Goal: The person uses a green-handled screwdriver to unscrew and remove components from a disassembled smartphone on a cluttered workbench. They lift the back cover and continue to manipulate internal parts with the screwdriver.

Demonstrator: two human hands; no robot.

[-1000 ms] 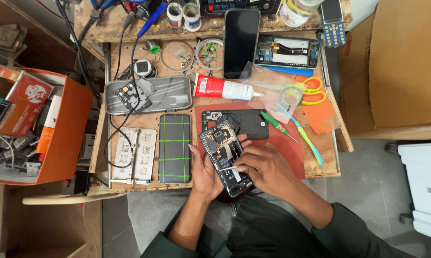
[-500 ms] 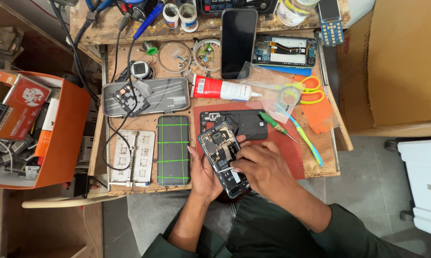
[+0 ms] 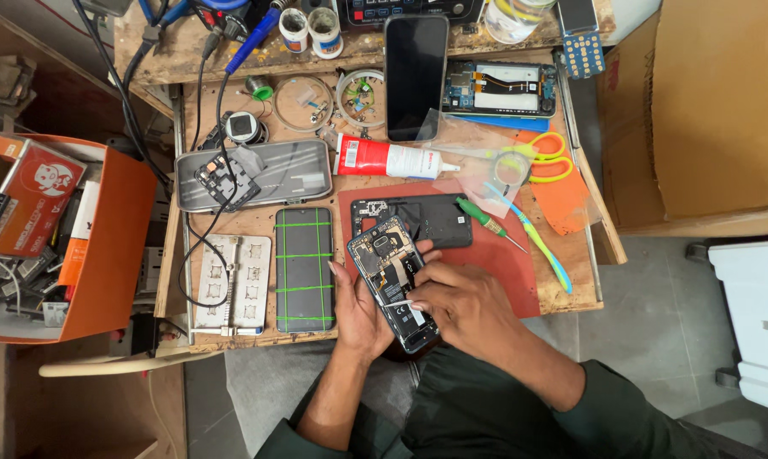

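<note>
My left hand [image 3: 358,310] grips an opened phone [image 3: 391,279] from its left side and from beneath, its circuit boards and battery facing up. It is held over the near edge of a red work mat [image 3: 494,263]. My right hand [image 3: 465,310] rests on the phone's lower right part, its fingers pinched on a thin metal tool [image 3: 401,302] whose tip touches the phone's inside. A black back frame [image 3: 431,219] lies on the mat just beyond the phone.
A screen taped with green strips [image 3: 304,268] and a white metal jig [image 3: 231,280] lie left. Behind are a grey tray [image 3: 299,174], a red and white glue tube [image 3: 384,157], a green screwdriver [image 3: 486,221], yellow scissors [image 3: 541,157], another phone [image 3: 415,72]. An orange box [image 3: 112,246] stands left.
Both hands stay on the opened phone; the right hand's fingers have shifted slightly over its lower part. The view has drifted a little.
</note>
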